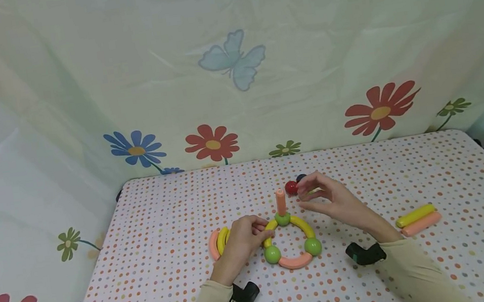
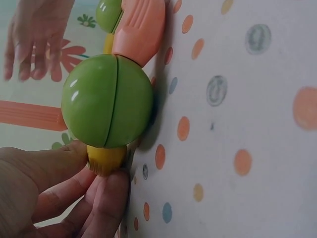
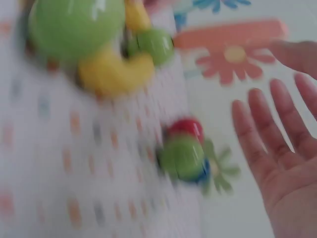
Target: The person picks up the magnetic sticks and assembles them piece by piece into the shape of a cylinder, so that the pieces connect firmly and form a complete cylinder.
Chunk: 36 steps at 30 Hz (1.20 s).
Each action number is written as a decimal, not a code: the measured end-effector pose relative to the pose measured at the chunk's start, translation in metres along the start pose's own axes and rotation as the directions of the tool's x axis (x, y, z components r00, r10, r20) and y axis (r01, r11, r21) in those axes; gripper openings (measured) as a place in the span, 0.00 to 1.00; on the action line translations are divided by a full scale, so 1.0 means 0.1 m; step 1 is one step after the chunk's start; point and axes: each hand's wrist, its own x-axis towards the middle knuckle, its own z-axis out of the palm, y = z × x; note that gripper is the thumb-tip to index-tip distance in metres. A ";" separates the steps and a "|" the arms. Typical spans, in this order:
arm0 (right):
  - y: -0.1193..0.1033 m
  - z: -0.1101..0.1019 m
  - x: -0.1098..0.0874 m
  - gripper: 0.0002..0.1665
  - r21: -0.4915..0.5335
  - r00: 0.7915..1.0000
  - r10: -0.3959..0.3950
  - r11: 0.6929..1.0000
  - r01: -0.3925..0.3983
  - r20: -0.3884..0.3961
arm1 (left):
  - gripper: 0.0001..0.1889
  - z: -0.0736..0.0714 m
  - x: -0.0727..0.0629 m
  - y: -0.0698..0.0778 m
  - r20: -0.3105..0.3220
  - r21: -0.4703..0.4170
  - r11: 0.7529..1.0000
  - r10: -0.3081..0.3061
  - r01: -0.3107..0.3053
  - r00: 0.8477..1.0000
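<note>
A ring of curved yellow rods (image 1: 302, 226), a curved salmon rod (image 1: 296, 261) and green balls (image 1: 272, 254) lies on the table. A straight salmon rod (image 1: 281, 202) stands upright on the ring's far green ball (image 1: 283, 218). My left hand (image 1: 245, 237) pinches the ring's left yellow rod (image 2: 106, 159) between thumb and fingers. To the right of the upright rod, my right hand (image 1: 333, 201) hovers with fingers spread apart, holding nothing. Past its fingertips sit a red ball (image 1: 291, 188) and a dark blue ball (image 1: 301, 178); a green ball (image 3: 182, 157) beside them shows in the right wrist view.
Left of the ring, partly behind my left hand, lie curved salmon (image 1: 214, 245) and yellow (image 1: 222, 240) rods. A straight yellow rod (image 1: 416, 215) and a straight salmon rod (image 1: 422, 223) lie at the right. A printed curtain (image 1: 303, 61) hangs behind the dotted table (image 1: 162, 207).
</note>
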 end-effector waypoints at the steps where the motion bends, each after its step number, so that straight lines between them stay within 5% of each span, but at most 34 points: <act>1: 0.00 -0.08 -0.05 0.20 -0.042 1.000 -0.001 0.999 0.001 -0.002 | 0.10 0.00 0.00 0.00 0.003 -0.002 1.000 -0.005 0.005 1.000; 7: 0.16 -0.59 -0.45 0.17 -0.304 1.000 0.014 0.953 -0.013 0.002 | 0.10 -0.01 0.00 0.01 0.008 -0.003 0.999 -0.039 0.039 0.999; 14: 0.40 -1.15 -1.00 0.14 -0.505 0.973 0.223 0.835 -0.218 -0.051 | 0.10 -0.01 0.00 0.02 0.005 0.000 0.999 -0.050 0.050 0.999; 18: 0.43 -1.36 -1.15 0.17 -0.557 0.959 0.266 0.785 -0.272 -0.094 | 0.10 0.00 0.00 0.03 0.006 -0.009 0.999 -0.053 0.053 0.999; 26: 0.50 -1.51 -1.18 0.21 -0.591 0.957 0.274 0.759 -0.273 -0.089 | 0.10 0.00 -0.01 0.02 -0.003 -0.005 0.998 -0.056 0.056 0.998; 36: 0.57 -1.37 -1.08 0.18 -0.621 0.946 0.314 0.725 -0.298 -0.087 | 0.10 0.01 -0.01 0.00 -0.008 -0.006 0.999 -0.034 0.034 0.999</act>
